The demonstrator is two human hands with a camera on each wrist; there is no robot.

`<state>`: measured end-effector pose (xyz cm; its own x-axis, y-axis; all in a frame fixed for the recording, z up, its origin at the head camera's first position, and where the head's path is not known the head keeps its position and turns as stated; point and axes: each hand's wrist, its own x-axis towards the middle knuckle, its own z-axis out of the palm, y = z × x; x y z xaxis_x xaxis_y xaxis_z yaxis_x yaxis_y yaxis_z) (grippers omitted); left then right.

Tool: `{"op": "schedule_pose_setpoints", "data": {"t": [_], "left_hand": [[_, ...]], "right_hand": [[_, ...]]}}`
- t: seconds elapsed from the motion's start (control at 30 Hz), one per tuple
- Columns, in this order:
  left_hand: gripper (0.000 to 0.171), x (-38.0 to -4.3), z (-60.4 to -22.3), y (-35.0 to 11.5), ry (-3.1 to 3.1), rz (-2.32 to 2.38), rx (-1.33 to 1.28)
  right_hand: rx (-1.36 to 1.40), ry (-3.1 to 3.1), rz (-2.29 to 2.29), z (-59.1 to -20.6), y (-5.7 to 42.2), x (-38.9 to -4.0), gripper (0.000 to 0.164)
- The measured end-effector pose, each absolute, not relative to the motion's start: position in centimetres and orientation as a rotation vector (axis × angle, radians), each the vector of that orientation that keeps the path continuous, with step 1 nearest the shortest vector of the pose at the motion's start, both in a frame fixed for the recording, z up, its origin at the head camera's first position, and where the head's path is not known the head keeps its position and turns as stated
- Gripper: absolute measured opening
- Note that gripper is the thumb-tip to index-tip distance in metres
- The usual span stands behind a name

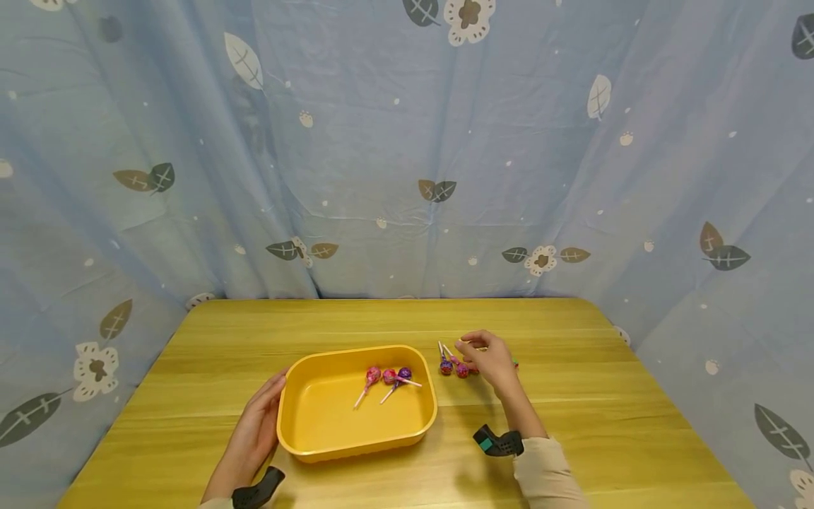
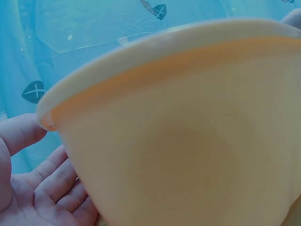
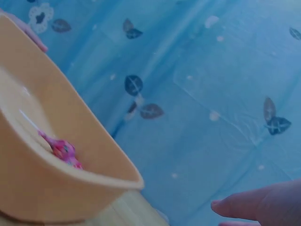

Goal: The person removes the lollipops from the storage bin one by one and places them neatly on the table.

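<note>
This is looking like a small curtained-off tabletop space, though whether it is standing in a home, a studio or a lab, the views are not telling. A pale-blue curtain is hanging in folds along the far side and continuing down left and right, showing printed leaves and flowers. A wood-grain table is filling the near part. A yellow tub and wrapped lollipops are lending a homely note, while black wrist devices are suggesting a recording setup.
</note>
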<state>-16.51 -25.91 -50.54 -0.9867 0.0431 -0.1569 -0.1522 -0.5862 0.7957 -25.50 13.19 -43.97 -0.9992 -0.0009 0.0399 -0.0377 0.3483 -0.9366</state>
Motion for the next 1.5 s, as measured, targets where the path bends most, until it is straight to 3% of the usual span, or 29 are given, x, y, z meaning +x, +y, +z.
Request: {"op": "schedule_pose_setpoints", "data": {"t": [0.4, 0.8, 1.5], "left_hand": [[0.02, -16.4, -50.4, -25.9, 1.376, 2.713, -0.167], [0.02, -16.5, -50.4, -25.7, 1.373, 2.725, -0.177], [0.02, -16.5, -50.5, -25.8, 1.394, 2.734, -0.169]], "right_hand": [[0.316, -2.599, 1.74, -43.3, 7.1, -24.7, 0.021], [0.519, -2.697, 1.689, -43.5, 3.0, -24.5, 0.02], [0.607, -2.903, 1.634, -45.2, 0.1, -24.4, 0.012]]}}
